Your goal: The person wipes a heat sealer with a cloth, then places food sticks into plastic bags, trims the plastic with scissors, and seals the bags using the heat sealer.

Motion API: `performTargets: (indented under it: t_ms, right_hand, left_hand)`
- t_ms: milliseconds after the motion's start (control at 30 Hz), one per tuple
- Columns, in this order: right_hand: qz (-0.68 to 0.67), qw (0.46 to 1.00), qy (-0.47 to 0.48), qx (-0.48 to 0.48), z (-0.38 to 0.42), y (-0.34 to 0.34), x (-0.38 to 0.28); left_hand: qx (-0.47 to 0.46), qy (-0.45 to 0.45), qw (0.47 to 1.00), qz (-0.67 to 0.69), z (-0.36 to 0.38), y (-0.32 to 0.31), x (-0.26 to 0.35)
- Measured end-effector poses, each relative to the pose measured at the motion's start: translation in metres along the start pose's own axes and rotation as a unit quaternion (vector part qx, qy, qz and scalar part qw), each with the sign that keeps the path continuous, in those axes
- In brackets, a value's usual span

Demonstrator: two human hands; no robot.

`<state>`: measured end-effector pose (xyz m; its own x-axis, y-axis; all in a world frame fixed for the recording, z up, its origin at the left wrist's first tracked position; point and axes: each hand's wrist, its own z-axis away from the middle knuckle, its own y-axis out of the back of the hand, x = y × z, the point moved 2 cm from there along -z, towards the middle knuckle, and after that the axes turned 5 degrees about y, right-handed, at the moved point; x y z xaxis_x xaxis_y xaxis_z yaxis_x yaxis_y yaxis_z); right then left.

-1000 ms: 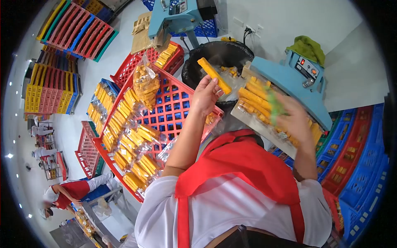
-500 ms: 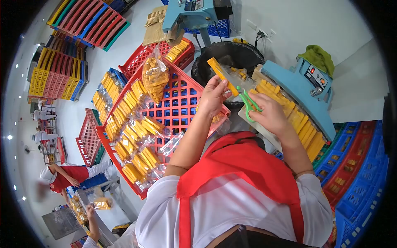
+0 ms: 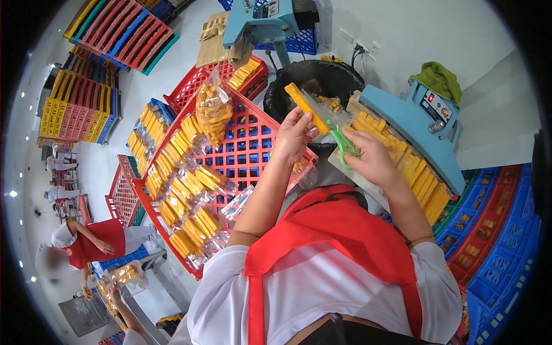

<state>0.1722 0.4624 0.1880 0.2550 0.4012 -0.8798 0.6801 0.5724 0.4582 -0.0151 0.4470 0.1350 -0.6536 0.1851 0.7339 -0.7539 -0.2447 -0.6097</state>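
Observation:
My left hand (image 3: pixel 294 137) pinches a long yellow-orange stick in a clear wrapper (image 3: pixel 306 108), held at a slant near the black-lined bin. Fingers of my right hand (image 3: pixel 371 156) are wrapped round green-handled scissors (image 3: pixel 344 148), whose tips are at the stick's lower end. Whether the blades touch the wrapper cannot be made out. Beyond my right hand, a row of yellow sticks (image 3: pixel 422 183) lies beside a blue sealing machine (image 3: pixel 411 129). To the left, a red crate (image 3: pixel 253 135) bears clear packs of yellow sticks (image 3: pixel 195 179) and a full bag of yellow pieces (image 3: pixel 214 115).
The black-lined bin (image 3: pixel 276 95) stands just beyond my hands. Another blue machine (image 3: pixel 267 26) is at the top. Blue and red crates (image 3: pixel 500 230) are stacked at right. A co-worker in a red apron (image 3: pixel 103 241) and another person's arm (image 3: pixel 129 313) are at lower left.
The wrapped stick and both my hands have shifted very slightly. At lower left, the co-worker leans further left, and the other person's hand with a pack has moved up and left.

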Motion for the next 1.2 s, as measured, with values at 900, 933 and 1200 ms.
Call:
performTargets:
  t_ms: [900,933,1200]
  right_hand:
    - [0.066,0.954,-0.14,0.258,0.076,0.076,0.079]
    - [0.149,0.936,-0.188,0.256,0.093,0.086,0.089]
    - [0.373,0.863,-0.245,0.237,0.154,0.08,0.117]
  left_hand:
    - [-0.089,0.074,0.984,0.137,-0.001,0.02,-0.012]
    - [-0.076,0.103,0.977,0.173,-0.003,0.026,-0.012]
    - [-0.006,0.022,0.999,0.039,-0.005,-0.017,-0.024]
